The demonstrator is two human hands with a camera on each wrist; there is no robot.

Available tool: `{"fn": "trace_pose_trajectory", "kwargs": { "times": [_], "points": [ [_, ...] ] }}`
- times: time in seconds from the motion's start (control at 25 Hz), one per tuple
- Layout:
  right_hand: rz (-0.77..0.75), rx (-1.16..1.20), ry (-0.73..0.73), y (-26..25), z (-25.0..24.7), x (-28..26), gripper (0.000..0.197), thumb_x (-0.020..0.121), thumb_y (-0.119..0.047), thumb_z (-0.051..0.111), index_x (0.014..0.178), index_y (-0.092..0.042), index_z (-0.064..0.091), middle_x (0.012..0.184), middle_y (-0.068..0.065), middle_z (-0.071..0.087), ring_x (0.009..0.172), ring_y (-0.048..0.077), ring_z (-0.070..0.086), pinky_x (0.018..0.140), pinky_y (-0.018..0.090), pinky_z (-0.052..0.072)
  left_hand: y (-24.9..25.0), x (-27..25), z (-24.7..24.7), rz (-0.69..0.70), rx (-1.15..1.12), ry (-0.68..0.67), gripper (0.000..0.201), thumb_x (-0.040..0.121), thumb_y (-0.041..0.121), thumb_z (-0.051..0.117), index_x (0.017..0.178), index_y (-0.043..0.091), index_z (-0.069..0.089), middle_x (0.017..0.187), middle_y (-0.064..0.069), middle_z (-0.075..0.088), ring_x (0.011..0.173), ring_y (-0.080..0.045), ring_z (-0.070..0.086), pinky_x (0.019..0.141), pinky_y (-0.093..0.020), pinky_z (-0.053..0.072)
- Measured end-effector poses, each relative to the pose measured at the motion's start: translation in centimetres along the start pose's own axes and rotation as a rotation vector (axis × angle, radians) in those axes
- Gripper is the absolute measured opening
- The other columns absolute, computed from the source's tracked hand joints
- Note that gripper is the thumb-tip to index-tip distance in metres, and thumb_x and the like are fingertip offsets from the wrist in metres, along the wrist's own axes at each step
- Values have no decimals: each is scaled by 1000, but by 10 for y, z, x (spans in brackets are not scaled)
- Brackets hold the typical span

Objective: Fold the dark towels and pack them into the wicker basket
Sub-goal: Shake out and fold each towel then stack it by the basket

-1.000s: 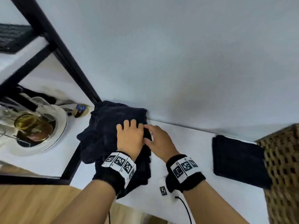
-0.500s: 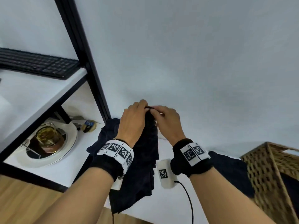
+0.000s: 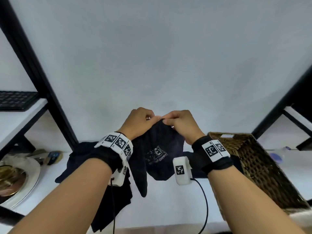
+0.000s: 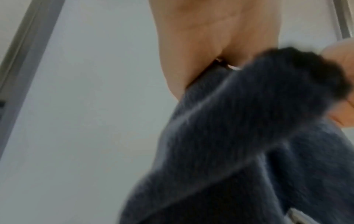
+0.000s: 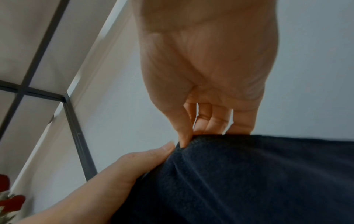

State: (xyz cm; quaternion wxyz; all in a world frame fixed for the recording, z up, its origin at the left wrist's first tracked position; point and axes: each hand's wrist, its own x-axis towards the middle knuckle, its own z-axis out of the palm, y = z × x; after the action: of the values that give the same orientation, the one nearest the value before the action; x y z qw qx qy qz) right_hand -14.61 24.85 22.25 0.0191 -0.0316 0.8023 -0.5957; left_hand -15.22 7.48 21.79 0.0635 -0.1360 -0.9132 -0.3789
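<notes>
A towel [image 3: 158, 154] hangs above the desk [image 3: 168, 208] near its back edge, a heap of towels [image 3: 81, 159] to its left, the wicker basket [image 3: 256, 162] toward the right edge.

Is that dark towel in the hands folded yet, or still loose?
Still loose. The dark towel hangs crumpled and uneven, pinched at its top edge by the left hand and right hand, above the table.

Both forearms bare. Left hand [image 3: 137, 121] and right hand [image 3: 181, 124] ungloved. Each wrist wears a black fabric band [image 3: 213, 162] carrying white tags printed with black square-code markers [image 3: 120, 142]. White rounded camera unit [image 3: 182, 170], one marker on its face, under the right wrist; thin black cable [image 3: 205, 205] trails from it.
</notes>
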Motion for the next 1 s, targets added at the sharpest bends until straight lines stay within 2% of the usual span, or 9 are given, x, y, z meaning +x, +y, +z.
{"fn": "trace_pose_trajectory", "kwargs": {
  "times": [0.08,0.2,0.32,0.4,0.48,0.56,0.68,0.88,1.0],
  "points": [
    [-18,-34,62,4,-8,-5,17,80,-1,65,80,-14,76,86,4,75,86,17,70,87,34,56,10,1,9,-72,-42,-132,36,87,33,65,53,26,56,48,12,47,51,-4,44,54,-19,32],
    [-138,-208,108,1,-17,-13,17,83,-6,64,85,-19,75,88,-5,74,86,9,67,82,21,51,22,2,15,-151,-116,-259,32,85,27,67,57,19,56,56,5,50,58,-11,47,59,-22,36],
    [-268,-358,125,-8,-28,-17,15,87,-12,62,91,-20,73,89,-11,71,78,-1,61,70,5,42,29,3,17,-151,-270,-234,32,89,31,65,66,9,62,60,3,54,57,-9,50,55,-15,39],
    [-327,-419,138,-12,-36,-18,14,89,-13,61,96,-20,72,89,-13,68,74,-6,57,68,2,39,36,7,19,-134,-279,-173,33,91,28,62,71,2,64,62,0,55,59,-10,50,59,-19,39],
    [-371,-456,125,-10,-41,-17,19,90,-13,60,105,-20,68,93,-10,65,73,0,57,70,3,40,42,12,20,-92,-211,-73,31,91,24,58,74,-1,64,63,-4,54,62,-16,49,64,-27,38],
    [-349,-568,51,0,-44,-13,26,89,-13,59,114,-18,63,99,-4,64,80,12,60,77,15,46,50,16,20,-23,-63,-9,27,94,21,52,79,3,64,69,-5,60,69,-20,53,66,-32,40],
    [-182,-801,-54,18,-54,-4,17,89,-17,57,103,-12,64,100,6,65,92,25,60,82,34,48,55,19,19,42,84,107,24,100,24,42,90,11,60,86,-6,66,82,-26,57,76,-39,46],
    [-100,-711,126,30,-93,6,19,92,-26,57,74,-21,57,77,-1,62,79,22,55,69,29,36,32,26,-5,86,177,240,23,99,34,45,92,17,58,80,-4,66,76,-26,57,72,-37,45],
    [-184,-533,305,20,-109,9,12,87,-29,67,82,-19,70,80,-4,70,79,15,60,71,23,41,11,26,-19,102,339,39,17,93,29,59,95,14,65,84,0,59,83,-22,56,72,-30,39]
  ]
}}
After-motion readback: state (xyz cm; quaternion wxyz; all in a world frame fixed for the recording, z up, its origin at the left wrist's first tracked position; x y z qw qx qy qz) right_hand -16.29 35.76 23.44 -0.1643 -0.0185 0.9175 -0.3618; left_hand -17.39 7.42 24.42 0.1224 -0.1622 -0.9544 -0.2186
